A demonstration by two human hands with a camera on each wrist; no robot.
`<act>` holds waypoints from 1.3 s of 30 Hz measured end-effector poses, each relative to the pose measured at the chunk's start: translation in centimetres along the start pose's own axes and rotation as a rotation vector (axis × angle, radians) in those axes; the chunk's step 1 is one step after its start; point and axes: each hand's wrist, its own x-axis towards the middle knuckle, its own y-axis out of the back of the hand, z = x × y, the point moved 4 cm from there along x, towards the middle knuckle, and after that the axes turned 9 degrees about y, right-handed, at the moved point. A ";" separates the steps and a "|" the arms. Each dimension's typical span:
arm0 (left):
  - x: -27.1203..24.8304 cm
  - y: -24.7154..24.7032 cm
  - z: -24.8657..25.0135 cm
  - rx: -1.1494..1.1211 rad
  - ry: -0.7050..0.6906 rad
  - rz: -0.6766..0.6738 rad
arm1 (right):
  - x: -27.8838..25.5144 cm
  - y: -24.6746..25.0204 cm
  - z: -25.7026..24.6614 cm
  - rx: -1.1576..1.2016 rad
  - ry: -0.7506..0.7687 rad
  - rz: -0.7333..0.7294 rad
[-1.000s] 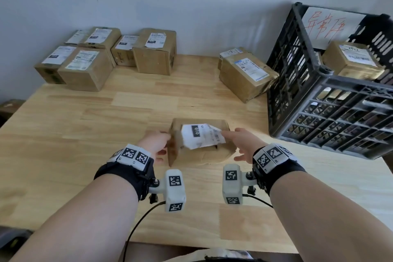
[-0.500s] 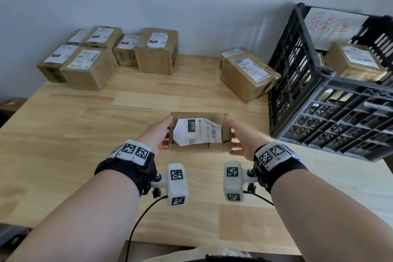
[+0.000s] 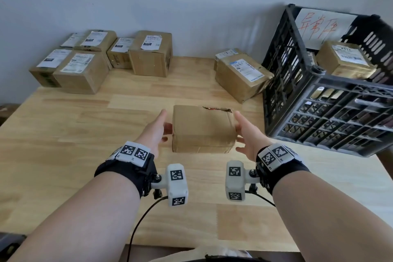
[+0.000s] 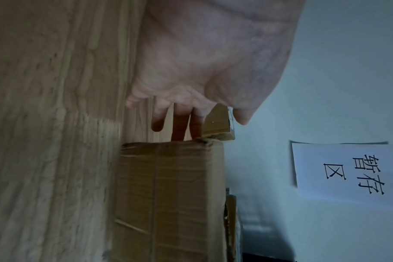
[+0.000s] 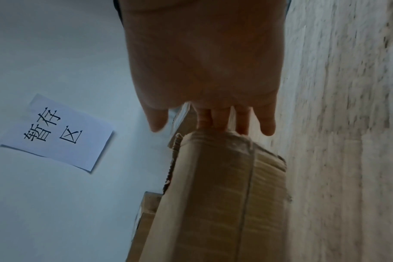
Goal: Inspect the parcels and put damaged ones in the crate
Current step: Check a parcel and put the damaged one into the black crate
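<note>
A brown cardboard parcel is pressed between my two hands over the middle of the wooden table. Its plain face is up, and a ragged tear runs along the far top edge. My left hand lies flat on the parcel's left side with straight fingers. My right hand does the same on the right side. Whether the parcel touches the table I cannot tell. The black plastic crate stands at the right. The wrist views show each palm, left hand and right hand, against the parcel.
Several labelled parcels sit at the back left against the wall. Two more parcels lie by the crate's left wall. One parcel lies inside the crate. A paper sign hangs on the wall.
Both hands have turned the parcel over: the white label that faced me is out of sight, and the plain face with the torn edge is up.
</note>
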 end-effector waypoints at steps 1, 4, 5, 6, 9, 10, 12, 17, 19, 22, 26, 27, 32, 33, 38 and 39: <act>0.1 -0.1 -0.3 0.030 0.015 0.004 | 0.1 0.0 0.5 -0.054 -0.019 -0.005; -0.1 -0.5 -1.1 0.135 0.064 0.001 | 0.5 0.1 1.9 -0.189 -0.060 -0.004; -0.2 -0.6 -1.3 0.169 0.074 0.000 | 0.6 0.1 2.3 -0.210 -0.068 -0.010; -0.4 -0.6 -1.5 0.186 0.078 0.002 | 0.6 0.1 2.5 -0.221 -0.076 -0.020; -0.4 -0.5 -1.8 0.183 0.094 -0.005 | 0.6 -0.1 2.7 -0.237 -0.097 -0.039; -0.5 -0.5 -1.8 0.189 0.108 -0.007 | 0.6 -0.1 2.7 -0.249 -0.095 -0.042; -0.5 -0.5 -2.0 0.227 0.138 -0.009 | 0.7 -0.2 2.6 -0.301 -0.087 -0.061; -0.6 -0.8 -2.1 0.415 0.129 -0.006 | 0.1 -0.8 2.9 -0.474 -0.149 -0.181; -0.5 -0.9 -2.4 0.469 0.144 0.002 | -0.1 -1.1 3.1 -0.503 -0.167 -0.208; -0.4 -1.1 -2.9 0.465 0.169 0.022 | -0.1 -1.5 3.2 -0.550 -0.160 -0.198; -0.1 -1.4 -3.0 0.452 0.183 0.045 | 0.3 -1.6 3.5 -0.592 -0.151 -0.178; 0.1 -1.4 -3.0 0.465 0.183 0.053 | 0.3 -1.7 3.6 -0.602 -0.151 -0.180; 0.6 -1.5 -2.9 0.519 0.181 0.081 | 0.6 -2.0 3.7 -0.621 -0.135 -0.165; 0.7 -1.5 -2.9 0.518 0.179 0.085 | 0.7 -2.0 3.7 -0.624 -0.132 -0.164; 0.6 -1.5 -2.7 0.547 0.153 0.091 | 0.5 -1.9 3.9 -0.616 -0.119 -0.165; 0.5 -1.5 -2.8 0.542 0.148 0.090 | 0.4 -1.9 3.9 -0.609 -0.114 -0.162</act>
